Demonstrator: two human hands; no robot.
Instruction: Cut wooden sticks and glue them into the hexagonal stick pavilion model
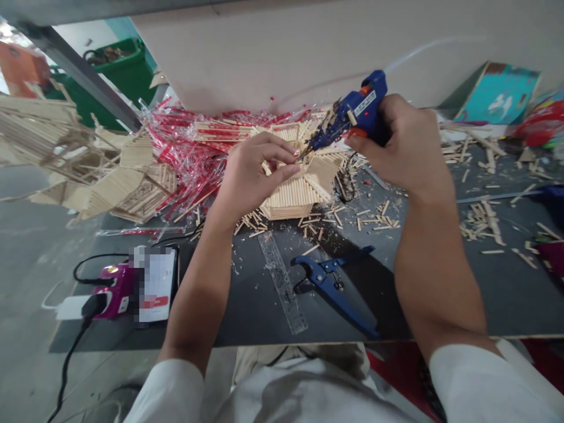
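My right hand (409,144) is wrapped round a blue hot glue gun (372,111) with an orange trigger. Dark residue coats its front, and the nozzle points down and left at a model built of thin wooden sticks (291,202). Over the model's left side, my left hand (251,173) has thumb and fingers pinched together close to the nozzle. Whatever lies between those fingertips is too small to make out. The model has a flat layered base with sloping stick panels, and my left hand hides part of it.
A blue pipe cutter (337,294) and a clear ruler (282,282) lie in front. To the left are a phone (156,285), a purple power adapter (117,288) and wooden structures (132,188). Red-and-clear wrappers (189,158) lie behind; stick offcuts (379,220) are scattered rightward.
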